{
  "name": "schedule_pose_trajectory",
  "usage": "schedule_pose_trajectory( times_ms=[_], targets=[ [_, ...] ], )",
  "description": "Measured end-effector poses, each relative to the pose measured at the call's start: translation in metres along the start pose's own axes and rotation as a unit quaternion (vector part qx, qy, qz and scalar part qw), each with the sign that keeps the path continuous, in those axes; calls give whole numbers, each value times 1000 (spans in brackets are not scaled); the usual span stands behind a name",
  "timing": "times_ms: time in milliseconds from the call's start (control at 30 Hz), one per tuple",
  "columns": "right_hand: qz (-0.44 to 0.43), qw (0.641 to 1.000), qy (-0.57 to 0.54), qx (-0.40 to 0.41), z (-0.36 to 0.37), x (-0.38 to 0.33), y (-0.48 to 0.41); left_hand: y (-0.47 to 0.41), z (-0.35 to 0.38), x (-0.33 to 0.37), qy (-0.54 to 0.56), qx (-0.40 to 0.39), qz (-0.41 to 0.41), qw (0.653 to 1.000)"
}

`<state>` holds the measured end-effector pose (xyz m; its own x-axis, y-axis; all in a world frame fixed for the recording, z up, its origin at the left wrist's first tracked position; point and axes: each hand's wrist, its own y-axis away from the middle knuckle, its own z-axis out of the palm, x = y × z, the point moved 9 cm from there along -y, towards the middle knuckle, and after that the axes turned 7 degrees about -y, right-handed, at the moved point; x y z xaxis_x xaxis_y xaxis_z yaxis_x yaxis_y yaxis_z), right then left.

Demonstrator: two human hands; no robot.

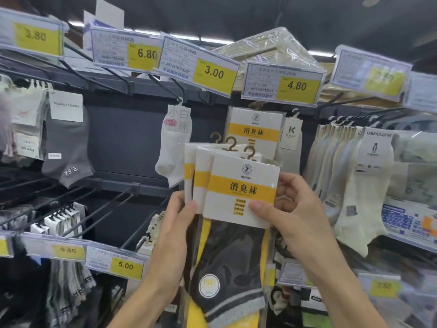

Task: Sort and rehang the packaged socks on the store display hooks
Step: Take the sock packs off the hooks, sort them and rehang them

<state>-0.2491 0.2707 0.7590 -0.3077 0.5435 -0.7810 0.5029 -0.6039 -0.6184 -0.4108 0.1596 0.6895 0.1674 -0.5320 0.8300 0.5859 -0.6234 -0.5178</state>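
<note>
Bright overhead light — edges blurred, bowed.

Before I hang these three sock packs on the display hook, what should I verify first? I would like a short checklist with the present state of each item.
1. Grip: the left hand and the right hand both pinch the three white-and-yellow carded sock packs: ok.
2. The brown plastic hanger hooks are upright and face one way: ok.
3. The hanger hooks are lined up for one peg: not ok, the packs are fanned out.
4. Right spot: an identical hanging pack sits below the yellow 4.80 price tag: ok.
5. The display peg tip is free: cannot tell, the tag hides it.
</note>
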Motion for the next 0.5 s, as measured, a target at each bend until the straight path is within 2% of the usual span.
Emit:
schedule_pose_trajectory(
  times_ms=[200, 367, 500],
  targets=[
    [8, 1000, 6, -14, 5, 1, -1, 1, 2, 9, 32, -8, 9, 999],
    [28, 994, -100, -45, 12, 1, -1, 1, 1, 13, 21, -3, 19, 1000],
    [42, 977, -209, 26, -17, 3, -19, 0, -2, 10, -1, 2, 19, 1000]
  ],
)
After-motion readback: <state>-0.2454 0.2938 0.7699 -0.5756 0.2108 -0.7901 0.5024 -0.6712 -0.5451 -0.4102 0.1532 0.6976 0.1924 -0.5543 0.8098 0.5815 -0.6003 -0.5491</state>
